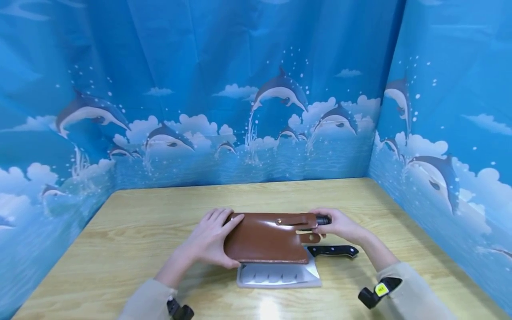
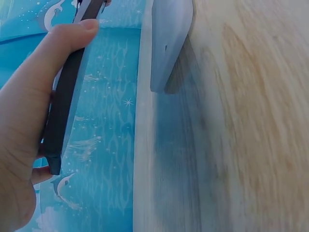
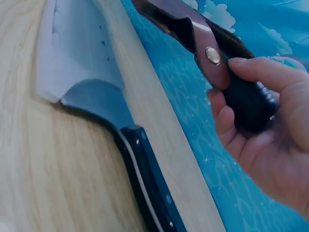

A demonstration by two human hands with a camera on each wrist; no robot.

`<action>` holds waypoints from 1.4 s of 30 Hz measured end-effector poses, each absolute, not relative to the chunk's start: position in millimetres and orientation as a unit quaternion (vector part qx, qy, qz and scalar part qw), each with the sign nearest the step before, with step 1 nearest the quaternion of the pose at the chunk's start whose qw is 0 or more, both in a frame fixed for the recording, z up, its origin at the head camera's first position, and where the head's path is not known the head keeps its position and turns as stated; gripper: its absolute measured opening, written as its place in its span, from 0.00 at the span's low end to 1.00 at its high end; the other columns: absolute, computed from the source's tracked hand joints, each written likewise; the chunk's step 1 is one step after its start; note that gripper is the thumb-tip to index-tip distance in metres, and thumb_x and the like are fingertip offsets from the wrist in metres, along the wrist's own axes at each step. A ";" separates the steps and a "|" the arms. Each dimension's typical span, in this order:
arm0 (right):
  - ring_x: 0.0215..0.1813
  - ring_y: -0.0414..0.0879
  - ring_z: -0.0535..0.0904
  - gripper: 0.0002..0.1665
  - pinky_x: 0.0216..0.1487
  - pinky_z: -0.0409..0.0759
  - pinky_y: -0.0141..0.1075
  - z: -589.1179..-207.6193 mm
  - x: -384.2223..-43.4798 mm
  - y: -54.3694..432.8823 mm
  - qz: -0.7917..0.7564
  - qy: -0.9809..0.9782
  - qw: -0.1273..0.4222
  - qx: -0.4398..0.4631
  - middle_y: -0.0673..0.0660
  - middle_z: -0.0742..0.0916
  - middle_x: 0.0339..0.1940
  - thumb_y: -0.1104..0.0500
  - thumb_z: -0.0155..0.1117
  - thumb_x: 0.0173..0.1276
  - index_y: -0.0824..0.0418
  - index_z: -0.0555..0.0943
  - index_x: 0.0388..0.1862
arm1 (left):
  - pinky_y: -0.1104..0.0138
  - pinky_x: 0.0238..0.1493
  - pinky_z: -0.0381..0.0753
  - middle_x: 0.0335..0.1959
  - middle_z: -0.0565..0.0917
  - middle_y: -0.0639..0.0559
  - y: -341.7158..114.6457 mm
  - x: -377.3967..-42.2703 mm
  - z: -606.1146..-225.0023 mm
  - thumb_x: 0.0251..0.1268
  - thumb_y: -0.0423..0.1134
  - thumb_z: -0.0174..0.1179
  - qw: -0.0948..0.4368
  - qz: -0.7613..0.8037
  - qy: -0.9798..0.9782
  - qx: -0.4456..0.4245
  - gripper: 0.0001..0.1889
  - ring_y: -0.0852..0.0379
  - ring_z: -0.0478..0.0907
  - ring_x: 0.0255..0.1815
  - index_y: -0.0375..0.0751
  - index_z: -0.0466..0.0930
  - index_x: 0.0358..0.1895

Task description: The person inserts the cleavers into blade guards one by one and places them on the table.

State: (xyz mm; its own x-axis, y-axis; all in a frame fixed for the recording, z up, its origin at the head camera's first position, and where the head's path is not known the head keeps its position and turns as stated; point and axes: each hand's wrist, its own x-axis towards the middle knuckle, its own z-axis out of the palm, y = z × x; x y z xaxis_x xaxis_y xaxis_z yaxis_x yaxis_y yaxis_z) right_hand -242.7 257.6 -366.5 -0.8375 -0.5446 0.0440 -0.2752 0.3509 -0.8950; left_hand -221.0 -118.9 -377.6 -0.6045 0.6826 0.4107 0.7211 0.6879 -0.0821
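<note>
A brown leather knife sheath (image 1: 264, 240) is held above the table, with a black handle (image 1: 323, 220) projecting from its right end. Its blade is hidden inside the leather. My left hand (image 1: 212, 238) grips the sheath's left end, thumb on the near edge and fingers at the far edge. My right hand (image 3: 275, 116) holds the black handle, close to a sheath strap (image 3: 211, 53) with a metal snap. Under the sheath lies a second knife, a cleaver with a riveted black handle (image 3: 152, 179), its blade partly inside a translucent plastic guard (image 1: 280, 279). Neither hand touches that one.
The light wood table (image 1: 160, 213) spreads out around the hands. Blue curtains (image 1: 224, 89) printed with dolphins stand along its back and sides. The guarded cleaver lies near the front, its handle pointing right.
</note>
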 end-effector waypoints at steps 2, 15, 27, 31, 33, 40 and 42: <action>0.29 0.50 0.77 0.27 0.31 0.79 0.45 -368.2 -243.3 260.0 -0.506 0.819 0.130 -0.238 0.60 0.81 0.35 0.64 0.62 0.60 0.74 0.70 0.57 | 0.48 0.61 0.61 0.59 0.68 0.37 -115.2 -223.6 -376.9 0.28 0.75 0.61 0.198 -0.038 -0.898 -0.391 0.59 0.41 0.65 0.60 0.44 0.61 0.69; 0.28 0.44 0.75 0.28 0.30 0.78 0.35 -374.5 -261.9 275.5 -0.533 0.839 0.035 -0.105 0.56 0.80 0.30 0.64 0.62 0.60 0.78 0.69 0.56 | 0.48 0.65 0.55 0.65 0.63 0.38 -82.7 -257.6 -370.7 0.33 0.77 0.58 0.116 -0.028 -0.926 -0.358 0.59 0.43 0.60 0.65 0.47 0.56 0.72; 0.34 0.38 0.78 0.28 0.38 0.81 0.35 -380.1 -288.1 285.2 -0.577 0.815 0.032 -0.049 0.63 0.80 0.41 0.67 0.57 0.65 0.83 0.62 0.58 | 0.50 0.67 0.53 0.67 0.60 0.37 -61.9 -287.1 -382.8 0.35 0.74 0.61 0.040 -0.054 -0.940 -0.334 0.59 0.42 0.57 0.67 0.49 0.51 0.73; 0.33 0.38 0.79 0.29 0.38 0.80 0.32 -384.9 -296.2 287.0 -0.580 0.813 0.026 -0.039 0.68 0.79 0.45 0.67 0.57 0.64 0.83 0.62 0.59 | 0.50 0.67 0.53 0.67 0.60 0.36 -55.4 -294.1 -388.3 0.35 0.73 0.63 0.017 -0.065 -0.944 -0.323 0.58 0.41 0.57 0.67 0.49 0.52 0.73; 0.34 0.38 0.79 0.29 0.39 0.80 0.32 -387.4 -300.1 287.5 -0.583 0.812 0.027 -0.032 0.70 0.78 0.47 0.67 0.56 0.64 0.83 0.62 0.60 | 0.50 0.67 0.53 0.67 0.59 0.36 -52.5 -296.5 -389.6 0.35 0.72 0.63 0.009 -0.069 -0.946 -0.317 0.58 0.41 0.57 0.67 0.49 0.52 0.73; 0.37 0.41 0.79 0.31 0.46 0.79 0.38 -397.3 -311.4 289.1 -0.587 0.807 0.054 -0.004 0.74 0.75 0.52 0.67 0.57 0.64 0.82 0.60 0.61 | 0.51 0.67 0.52 0.68 0.60 0.38 -46.2 -304.2 -398.4 0.34 0.72 0.63 -0.001 -0.075 -0.951 -0.299 0.58 0.42 0.57 0.67 0.49 0.53 0.72; 0.37 0.41 0.78 0.30 0.46 0.79 0.39 -400.8 -313.6 289.2 -0.584 0.809 0.061 0.008 0.72 0.76 0.51 0.67 0.57 0.64 0.81 0.61 0.61 | 0.52 0.67 0.54 0.67 0.61 0.38 -45.9 -304.7 -401.5 0.33 0.72 0.64 -0.001 -0.078 -0.950 -0.301 0.58 0.42 0.59 0.66 0.49 0.55 0.72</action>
State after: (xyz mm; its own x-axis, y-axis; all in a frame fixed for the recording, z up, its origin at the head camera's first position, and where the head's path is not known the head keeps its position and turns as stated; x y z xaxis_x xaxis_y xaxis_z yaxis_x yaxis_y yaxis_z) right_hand -313.6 289.2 -400.8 -0.9925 -0.0578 -0.1080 0.0843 0.3169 -0.9447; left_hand -304.7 -45.9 -401.5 -0.8189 0.5721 0.0451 0.5718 0.8067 0.1494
